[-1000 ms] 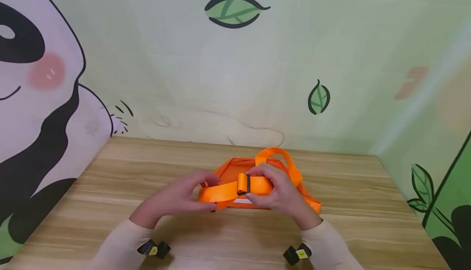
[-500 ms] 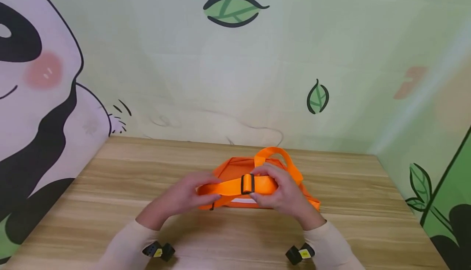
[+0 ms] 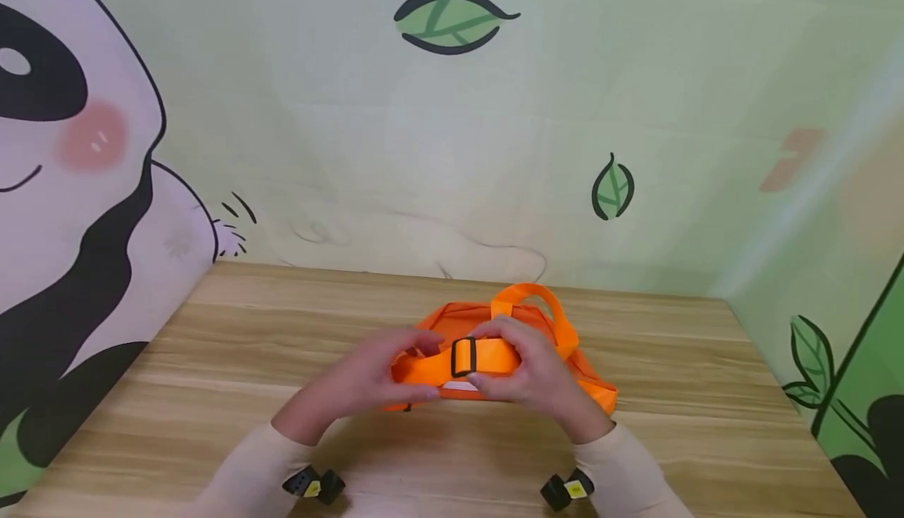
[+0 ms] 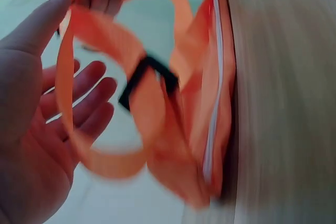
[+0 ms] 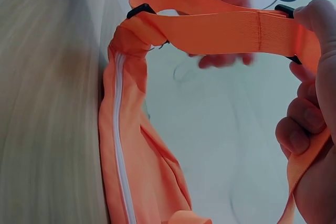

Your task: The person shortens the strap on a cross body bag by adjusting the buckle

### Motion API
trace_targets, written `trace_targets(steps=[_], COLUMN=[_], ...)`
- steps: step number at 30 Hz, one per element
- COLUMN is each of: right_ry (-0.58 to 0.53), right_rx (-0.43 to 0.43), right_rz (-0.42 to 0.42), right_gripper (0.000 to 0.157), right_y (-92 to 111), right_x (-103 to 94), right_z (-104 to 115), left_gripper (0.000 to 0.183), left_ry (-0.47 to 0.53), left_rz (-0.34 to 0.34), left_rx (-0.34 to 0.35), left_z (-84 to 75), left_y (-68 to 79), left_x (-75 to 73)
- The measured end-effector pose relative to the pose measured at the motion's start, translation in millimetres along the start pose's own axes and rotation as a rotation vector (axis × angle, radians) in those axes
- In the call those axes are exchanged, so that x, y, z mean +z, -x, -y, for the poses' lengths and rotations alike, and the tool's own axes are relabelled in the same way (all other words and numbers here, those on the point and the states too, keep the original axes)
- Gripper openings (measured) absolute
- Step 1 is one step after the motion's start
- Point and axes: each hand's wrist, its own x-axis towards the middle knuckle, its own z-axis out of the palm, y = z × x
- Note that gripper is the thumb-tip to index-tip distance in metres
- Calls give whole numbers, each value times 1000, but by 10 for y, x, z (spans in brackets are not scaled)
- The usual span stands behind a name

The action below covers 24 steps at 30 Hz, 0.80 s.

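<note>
An orange bag point(image 3: 459, 318) with a white zipper point(image 5: 119, 129) lies on the table. Its orange strap point(image 3: 497, 356) is raised in front of it, threaded through a black slider buckle point(image 3: 454, 358). With thumb and forefinger my right hand point(image 3: 542, 373) pinches the strap at this buckle, its other fingers curled by a lower length of webbing. My left hand point(image 3: 360, 377) is spread around the strap's left loop. Seen from the left wrist, the loop point(image 4: 113, 165) passes between thumb and relaxed fingers point(image 4: 86, 85). A second black buckle point(image 4: 137, 80) sits lower on the strap, near the bag.
A carry handle point(image 3: 526, 292) arches from the bag's top. The wood-grain table point(image 3: 282, 306) runs back to a wall backdrop point(image 3: 424, 149) printed with a panda and leaves. Black wrist cameras point(image 3: 314, 486) sit at both sleeves.
The left hand has come right, nearer the right hand, its fingers spreading wider around the loop. The slider buckle moved slightly right, then back left with the right hand.
</note>
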Motion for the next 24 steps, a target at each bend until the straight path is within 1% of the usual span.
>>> trace_targets(steps=[2, 5, 6, 8, 11, 13, 16, 20, 24], right_ry=[-5, -10, -2, 27, 105, 164, 228, 241, 210], right_rx=[-10, -11, -10, 7, 38, 43, 17, -52, -77], right_rz=[5, 10, 12, 23, 43, 54, 47, 24, 12], right_gripper=[40, 40, 40, 43, 48, 50, 49, 45, 42], right_y=[-8, -15, -12, -5, 25, 45, 72, 93, 111], right_x=[22, 34, 31, 12, -39, -78, -126, -160, -160], right_z=[8, 26, 29, 34, 23, 14, -3, -56, -84], left_gripper=[59, 54, 52, 49, 49, 50, 48, 45, 47], left_ry=[62, 138, 155, 158, 167, 176, 189, 196, 225], left_rz=[-11, -37, -38, -48, -44, -47, -59, -77, -85], left_rx=[10, 20, 16, -4, -35, -59, -51, -21, 12], left_z=[-71, -147, -167, -184, -170, -140, -90, -39, -5], left_y=[-54, -116, -125, -123, -92, -69, -40, -19, -19], left_x=[51, 117, 130, 138, 120, 108, 100, 109, 140])
